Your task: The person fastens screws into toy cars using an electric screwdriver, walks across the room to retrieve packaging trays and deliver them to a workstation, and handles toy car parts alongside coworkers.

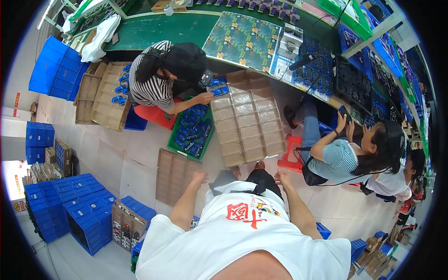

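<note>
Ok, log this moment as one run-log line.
left hand: empty, fingers spread, above flat cardboard divider tray | right hand: empty, near big divider tray | co-worker's hand: at green crate

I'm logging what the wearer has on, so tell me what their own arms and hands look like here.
Both forearms are bare from the elbow down, coming out of the short sleeves of a white T-shirt with a red printed design on the chest. The left hand and right hand wear no gloves; no watch, ring or wristband shows at this size.
</note>
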The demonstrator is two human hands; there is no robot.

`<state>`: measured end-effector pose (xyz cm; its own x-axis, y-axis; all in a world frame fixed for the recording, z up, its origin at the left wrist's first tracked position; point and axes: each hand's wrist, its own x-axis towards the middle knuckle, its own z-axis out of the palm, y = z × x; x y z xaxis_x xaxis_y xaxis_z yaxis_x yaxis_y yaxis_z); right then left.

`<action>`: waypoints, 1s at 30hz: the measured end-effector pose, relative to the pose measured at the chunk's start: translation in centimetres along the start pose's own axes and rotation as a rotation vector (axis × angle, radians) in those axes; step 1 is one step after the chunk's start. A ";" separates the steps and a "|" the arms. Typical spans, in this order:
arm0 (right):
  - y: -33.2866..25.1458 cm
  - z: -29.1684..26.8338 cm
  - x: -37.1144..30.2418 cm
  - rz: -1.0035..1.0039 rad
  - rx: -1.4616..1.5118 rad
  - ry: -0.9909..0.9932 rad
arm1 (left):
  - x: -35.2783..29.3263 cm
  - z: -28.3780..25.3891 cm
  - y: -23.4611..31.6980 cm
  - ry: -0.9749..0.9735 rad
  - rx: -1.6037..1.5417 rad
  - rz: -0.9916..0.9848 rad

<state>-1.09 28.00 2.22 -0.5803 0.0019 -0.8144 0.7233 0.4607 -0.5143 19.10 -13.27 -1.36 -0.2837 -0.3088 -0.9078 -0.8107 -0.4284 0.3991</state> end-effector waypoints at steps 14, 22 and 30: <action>2.4 -0.8 -0.3 0.029 0.016 -0.019 | -1.0 0.1 -0.4 0.029 0.025 -0.028; 1.2 -0.8 1.3 -0.021 0.020 -0.012 | -0.3 0.1 0.4 0.030 -0.002 0.018; 4.3 0.2 1.1 0.031 -0.004 -0.034 | -0.3 0.6 -3.4 -0.008 0.016 -0.034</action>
<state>1.49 29.85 -0.91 -0.5449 -0.0140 -0.8384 0.7391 0.4642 -0.4881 21.63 -11.27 -2.52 -0.2594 -0.2873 -0.9220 -0.8280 -0.4253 0.3655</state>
